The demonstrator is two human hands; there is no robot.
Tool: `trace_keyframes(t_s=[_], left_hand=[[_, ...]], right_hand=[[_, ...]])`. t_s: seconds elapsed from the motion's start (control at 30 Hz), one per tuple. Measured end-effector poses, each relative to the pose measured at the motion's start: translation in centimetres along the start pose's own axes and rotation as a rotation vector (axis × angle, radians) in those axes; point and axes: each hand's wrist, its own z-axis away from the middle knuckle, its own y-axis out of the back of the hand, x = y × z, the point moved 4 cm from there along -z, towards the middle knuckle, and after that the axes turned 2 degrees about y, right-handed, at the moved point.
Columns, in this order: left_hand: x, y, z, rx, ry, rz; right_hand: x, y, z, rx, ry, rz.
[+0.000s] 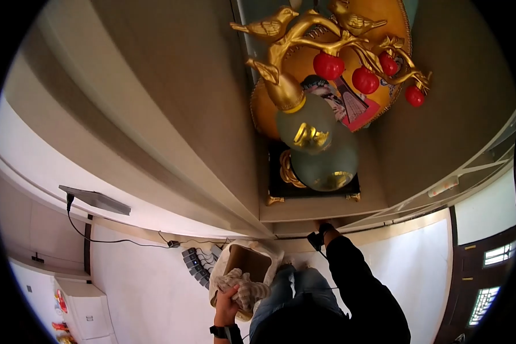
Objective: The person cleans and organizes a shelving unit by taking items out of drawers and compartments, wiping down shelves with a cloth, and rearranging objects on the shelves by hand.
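Note:
My left hand is closed on a bunched, striped beige cloth. Hand and cloth are over a light-coloured bin with a brown inside, low in the view. My right hand reaches to the front edge of the shelf. Its fingers are hidden by that edge, so whether it holds anything does not show. Above it, on the shelf, stands a gourd-shaped ornament in grey-green and gold on a black base. Gold birds and branches with red fruits top it.
A round orange-gold piece with a stitched rim is behind the ornament. Several black power adapters and cables lie on the floor beside the bin. A cord hangs from a panel at left. White cabinet stands lower left.

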Motion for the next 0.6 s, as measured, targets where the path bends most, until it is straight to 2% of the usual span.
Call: trace_keyframes(t_s=[0.2, 0.27, 0.4, 0.47, 0.6], left_hand=[[-0.1, -0.1, -0.1, 0.041, 0.063, -0.096], [-0.7, 0.7, -0.4, 0.039, 0.073, -0.038], [-1.4, -1.0, -0.7, -0.059, 0.120, 0.078], [-1.9, -1.1, -1.1, -0.080, 0.132, -0.016], [-1.7, -4.0, -2.0, -0.135, 0.208, 0.012]], right_hand=[[1.4, -2.1, -0.3, -0.083, 0.040, -0.193], [0.7, -1.7, 0.9, -0.102, 0.060, -0.274], [-1.0, 2.5, 6.1, -0.111, -0.021, -0.259], [1.1, 1.8, 7.6, -0.049, 0.111, -0.595], [-0.8, 7.1, 11.7, -0.072, 0.193, -0.379]])
